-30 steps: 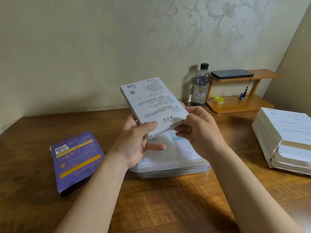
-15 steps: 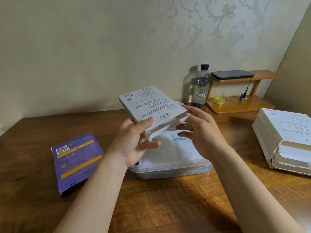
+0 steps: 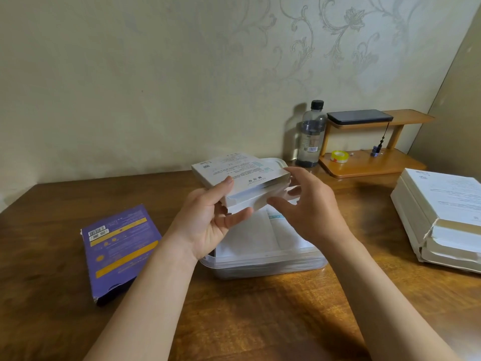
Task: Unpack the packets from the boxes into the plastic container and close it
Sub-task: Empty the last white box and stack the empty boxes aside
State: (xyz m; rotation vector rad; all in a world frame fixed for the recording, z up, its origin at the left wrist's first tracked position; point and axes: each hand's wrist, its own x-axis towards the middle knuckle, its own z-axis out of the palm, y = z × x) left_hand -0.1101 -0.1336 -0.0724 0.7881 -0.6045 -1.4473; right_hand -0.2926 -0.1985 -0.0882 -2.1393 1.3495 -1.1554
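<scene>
Box point(image 3: 242, 173) (white, printed) held above plastic container point(image 3: 273, 264): left hand point(image 3: 208, 220) grips it, thumb on top; right hand point(image 3: 315, 212), fingers spread, at open end.

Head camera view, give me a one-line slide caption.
Left hand holds a white cardboard box over a clear plastic container; right hand at its open end.

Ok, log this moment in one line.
left hand: holds box above container | right hand: at box's open end, grip unclear | container: packets inside
</scene>
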